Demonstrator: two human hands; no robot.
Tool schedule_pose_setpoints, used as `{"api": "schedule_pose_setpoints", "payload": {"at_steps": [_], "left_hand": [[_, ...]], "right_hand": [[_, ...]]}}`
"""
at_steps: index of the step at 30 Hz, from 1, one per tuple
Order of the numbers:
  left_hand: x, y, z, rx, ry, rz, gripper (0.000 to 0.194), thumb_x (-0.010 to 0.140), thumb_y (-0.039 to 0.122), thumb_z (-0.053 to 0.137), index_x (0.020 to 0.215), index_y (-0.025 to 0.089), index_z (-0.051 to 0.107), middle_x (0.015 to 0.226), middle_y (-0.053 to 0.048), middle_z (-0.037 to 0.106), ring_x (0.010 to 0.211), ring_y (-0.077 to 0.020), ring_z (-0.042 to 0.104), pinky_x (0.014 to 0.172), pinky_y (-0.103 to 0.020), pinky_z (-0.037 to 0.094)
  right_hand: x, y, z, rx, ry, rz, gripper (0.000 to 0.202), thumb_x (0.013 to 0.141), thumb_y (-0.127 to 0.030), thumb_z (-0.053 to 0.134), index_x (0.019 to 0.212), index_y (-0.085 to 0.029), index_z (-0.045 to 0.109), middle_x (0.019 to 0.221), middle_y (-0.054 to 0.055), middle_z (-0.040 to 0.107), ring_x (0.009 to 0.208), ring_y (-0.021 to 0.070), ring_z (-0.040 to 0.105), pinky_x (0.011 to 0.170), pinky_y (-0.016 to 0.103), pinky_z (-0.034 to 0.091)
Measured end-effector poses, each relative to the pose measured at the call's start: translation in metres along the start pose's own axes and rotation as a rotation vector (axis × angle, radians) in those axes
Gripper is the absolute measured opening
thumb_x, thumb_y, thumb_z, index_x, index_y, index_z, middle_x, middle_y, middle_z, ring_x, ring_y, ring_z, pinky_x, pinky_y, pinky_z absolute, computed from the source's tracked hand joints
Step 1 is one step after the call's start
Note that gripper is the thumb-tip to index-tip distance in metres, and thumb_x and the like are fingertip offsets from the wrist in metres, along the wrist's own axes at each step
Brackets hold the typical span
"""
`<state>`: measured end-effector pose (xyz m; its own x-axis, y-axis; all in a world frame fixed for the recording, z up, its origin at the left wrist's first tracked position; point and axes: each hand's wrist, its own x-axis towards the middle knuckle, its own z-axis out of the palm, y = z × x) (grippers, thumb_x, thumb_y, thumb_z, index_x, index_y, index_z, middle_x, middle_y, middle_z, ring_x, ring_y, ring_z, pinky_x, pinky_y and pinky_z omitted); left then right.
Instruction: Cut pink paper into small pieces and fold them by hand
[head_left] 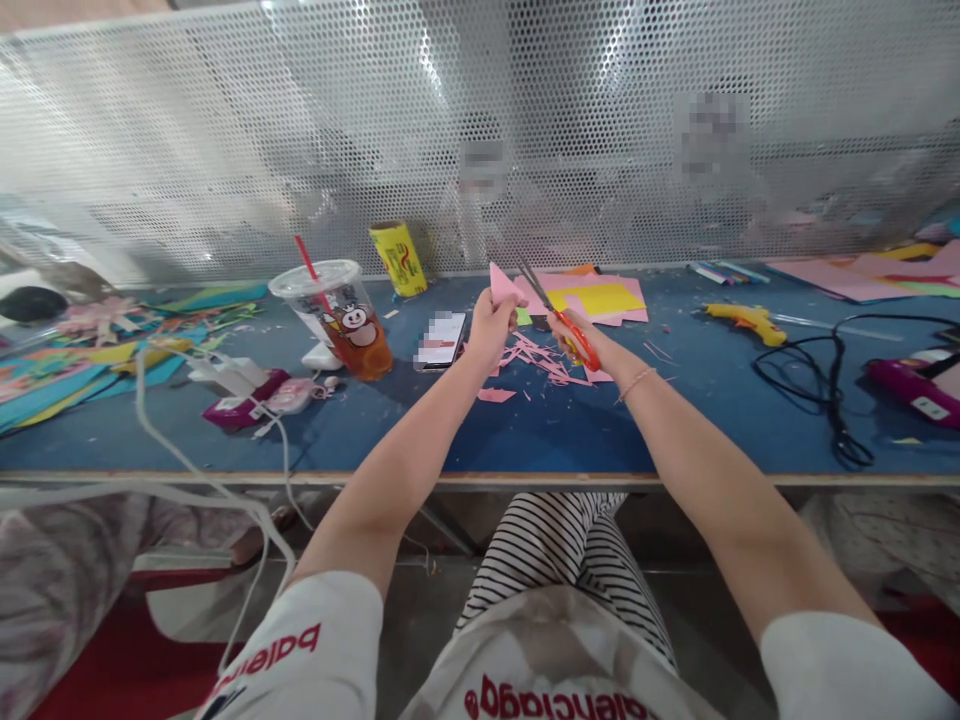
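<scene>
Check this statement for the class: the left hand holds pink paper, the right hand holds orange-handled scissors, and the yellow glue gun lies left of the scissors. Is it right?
Not quite: in the head view, the yellow glue gun lies right of the orange-handled scissors, not left. The rest stands.

Cup (364,350) obstructs leftward; room lies before paper scraps (553,362).

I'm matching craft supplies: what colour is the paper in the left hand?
Pink; the paper shows best in the head view.
</scene>
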<state>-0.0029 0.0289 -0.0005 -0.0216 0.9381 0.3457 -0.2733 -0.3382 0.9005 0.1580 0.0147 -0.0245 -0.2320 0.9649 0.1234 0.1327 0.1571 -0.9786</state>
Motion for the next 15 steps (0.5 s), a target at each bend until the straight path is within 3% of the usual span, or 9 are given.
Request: {"api": "schedule_pose_setpoints", "payload": {"at_steps": [4,15], "left_hand": [[0.001,-0.002,-0.002,0.038,0.026,0.053,0.012,0.075,0.021,0.059,0.076,0.017,0.047,0.065,0.003,0.058,0.042,-0.0021,0.034,0.044,-0.02,0.025],[-0.001,0.0,-0.001,0.099,0.046,0.094,0.013,0.077,0.025,0.057,0.076,0.018,0.046,0.062,0.004,0.055,0.042,-0.0021,0.033,0.043,-0.019,0.024]], "right_hand": [[0.0,0.001,0.008,0.014,-0.089,0.017,0.053,0.064,-0.074,0.053,0.074,-0.025,0.038,0.051,-0.008,0.037,0.037,0.0071,0.032,0.034,0.02,0.027],[-0.011,-0.014,0.02,-0.033,-0.089,0.04,0.056,0.06,-0.074,0.057,0.075,-0.024,0.037,0.049,-0.01,0.033,0.036,0.0047,0.029,0.034,0.019,0.025]]}}
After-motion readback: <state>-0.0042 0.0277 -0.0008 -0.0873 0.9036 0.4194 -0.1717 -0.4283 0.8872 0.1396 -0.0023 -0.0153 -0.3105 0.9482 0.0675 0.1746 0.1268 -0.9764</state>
